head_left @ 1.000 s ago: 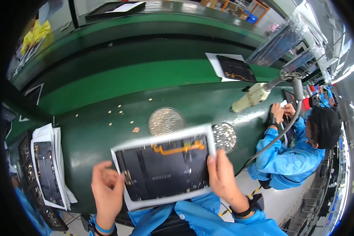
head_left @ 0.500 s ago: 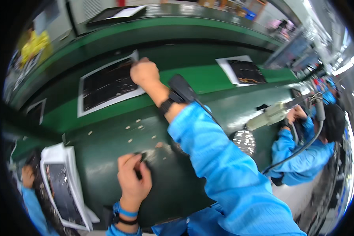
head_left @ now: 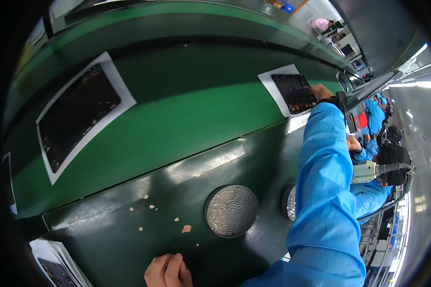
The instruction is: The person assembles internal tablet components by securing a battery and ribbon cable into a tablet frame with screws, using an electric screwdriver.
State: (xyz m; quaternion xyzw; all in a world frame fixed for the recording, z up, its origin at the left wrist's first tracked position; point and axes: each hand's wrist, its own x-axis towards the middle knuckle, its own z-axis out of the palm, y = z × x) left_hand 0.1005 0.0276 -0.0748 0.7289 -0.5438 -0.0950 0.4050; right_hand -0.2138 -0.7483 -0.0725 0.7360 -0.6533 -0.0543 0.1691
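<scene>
My right arm in a blue sleeve reaches far out to the right. My right hand (head_left: 321, 92) is at the right edge of a black flat panel (head_left: 293, 93), which lies on a white sheet (head_left: 269, 86) on the green belt (head_left: 187, 119). Its fingers look bent, with the tips hidden. At the lower edge, my left hand (head_left: 169, 271) is closed over the dark green table (head_left: 122, 256); whatever its curled fingers hold does not show. A round, dimpled silver dish (head_left: 231, 211) stands to its right, and small pale scraps (head_left: 186, 229) lie just beyond it.
A larger black panel (head_left: 79, 117) on white paper lies on the belt at left. Stacked white sheets (head_left: 64, 258) occupy the lower left corner. Beyond my sleeve are a second silver dish (head_left: 289, 203), a pale green tool (head_left: 365, 172) on a cable and a co-worker (head_left: 372, 193) in blue.
My right hand has left the corner of the left panel's sheet and moved right to the other panel. The view has swung too, leaving my left hand lower in the picture.
</scene>
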